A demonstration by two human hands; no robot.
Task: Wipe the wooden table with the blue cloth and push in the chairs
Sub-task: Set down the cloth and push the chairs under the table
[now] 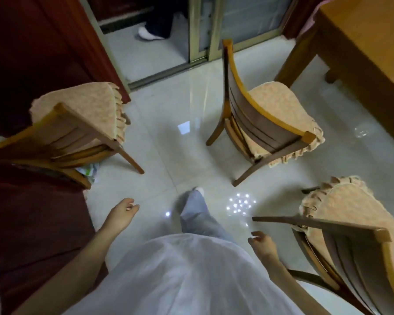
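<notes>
The wooden table (pixel 359 35) fills the upper right corner. One wooden chair with a peach cushion (pixel 266 119) stands pulled out, its seat facing the table. A second chair (pixel 350 228) is at the lower right, its backrest toward me. A third chair (pixel 77 123) stands at the left by dark red furniture. My left hand (pixel 121 214) hangs free with relaxed fingers, holding nothing. Just left of the second chair's backrest, my right hand (pixel 262 244) is open and empty, not touching it. No blue cloth is in view.
Glossy pale floor tiles (pixel 164 142) lie between the chairs. A sliding door frame (pixel 200 30) is at the back, with another person's leg and white shoe (pixel 150 32) beyond it. Dark red furniture (pixel 32 223) lines the left. My leg steps forward in the middle.
</notes>
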